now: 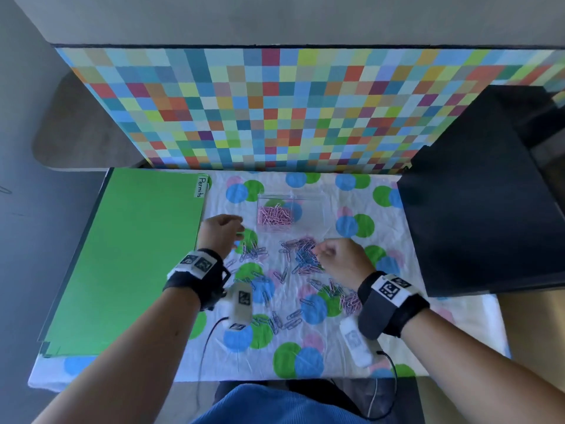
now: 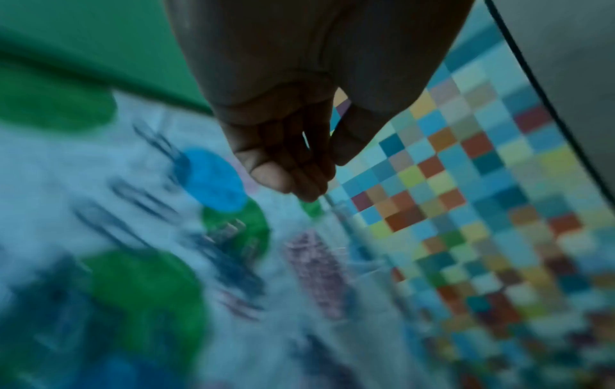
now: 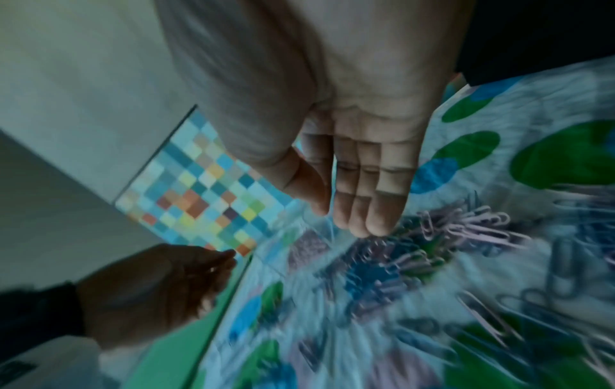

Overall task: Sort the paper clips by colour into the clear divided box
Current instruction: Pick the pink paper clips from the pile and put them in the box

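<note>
- Head view: clear divided box (image 1: pixel 293 213), pink clips (image 1: pixel 274 216) in left compartment, right one bare.
- Left hand (image 1: pixel 220 233) fingers loosely curled; right hand (image 1: pixel 342 259) grip unclear.

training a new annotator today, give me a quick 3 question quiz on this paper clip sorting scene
1. True or false: the clear divided box already holds pink clips in its left compartment.
2. What lies on the table to the left of the dotted cloth? A) green folder B) red tray C) laptop
3. Which hand is over the mixed pile of clips?

Key: 1 true. 2 A, the green folder. 3 the right hand; the left hand hangs nearer the folder.
</note>
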A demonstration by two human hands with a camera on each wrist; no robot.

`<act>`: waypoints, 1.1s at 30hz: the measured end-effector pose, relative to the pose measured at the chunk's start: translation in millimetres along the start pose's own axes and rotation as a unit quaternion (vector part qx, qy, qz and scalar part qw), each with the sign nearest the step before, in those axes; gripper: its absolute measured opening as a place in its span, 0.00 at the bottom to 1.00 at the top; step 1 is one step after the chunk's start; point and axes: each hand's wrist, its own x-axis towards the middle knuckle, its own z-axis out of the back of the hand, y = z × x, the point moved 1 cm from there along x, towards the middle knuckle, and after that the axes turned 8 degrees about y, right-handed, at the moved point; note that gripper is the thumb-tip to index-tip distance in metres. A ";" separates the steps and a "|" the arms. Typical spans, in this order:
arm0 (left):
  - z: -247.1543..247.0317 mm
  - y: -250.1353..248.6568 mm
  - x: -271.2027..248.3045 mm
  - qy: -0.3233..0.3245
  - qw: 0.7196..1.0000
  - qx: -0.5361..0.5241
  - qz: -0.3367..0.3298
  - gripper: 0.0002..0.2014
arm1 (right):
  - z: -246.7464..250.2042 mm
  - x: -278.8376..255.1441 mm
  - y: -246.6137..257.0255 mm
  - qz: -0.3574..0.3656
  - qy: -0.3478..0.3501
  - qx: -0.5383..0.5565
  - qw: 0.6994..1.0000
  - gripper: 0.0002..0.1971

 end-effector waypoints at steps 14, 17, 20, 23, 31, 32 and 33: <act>-8.9 32.9 4.3 0.013 0.897 0.432 -0.093 0.06 | -56.1 20.4 13.0 0.046 0.130 -0.326 0.935 0.30; -4.8 36.8 9.2 0.012 0.895 0.441 -0.071 0.10 | -59.6 16.6 9.2 0.083 0.116 -0.340 0.929 0.25; 1.3 41.2 10.3 0.005 0.894 0.445 -0.059 0.11 | -58.3 13.2 4.6 0.099 0.082 -0.319 0.939 0.21; 5.5 42.6 9.5 -0.013 0.908 0.412 -0.073 0.10 | -56.3 15.0 5.3 0.082 0.056 -0.311 0.945 0.22; 7.2 37.5 13.9 0.013 0.987 0.151 -0.060 0.12 | -56.6 15.8 11.6 0.084 0.034 -0.333 0.939 0.12; 5.9 37.9 15.9 0.033 0.996 0.071 -0.034 0.12 | -56.7 18.0 14.0 0.071 0.030 -0.325 0.943 0.13; 4.3 37.8 17.2 0.046 0.999 -0.007 -0.007 0.12 | -57.5 20.7 17.0 0.063 0.028 -0.321 0.945 0.13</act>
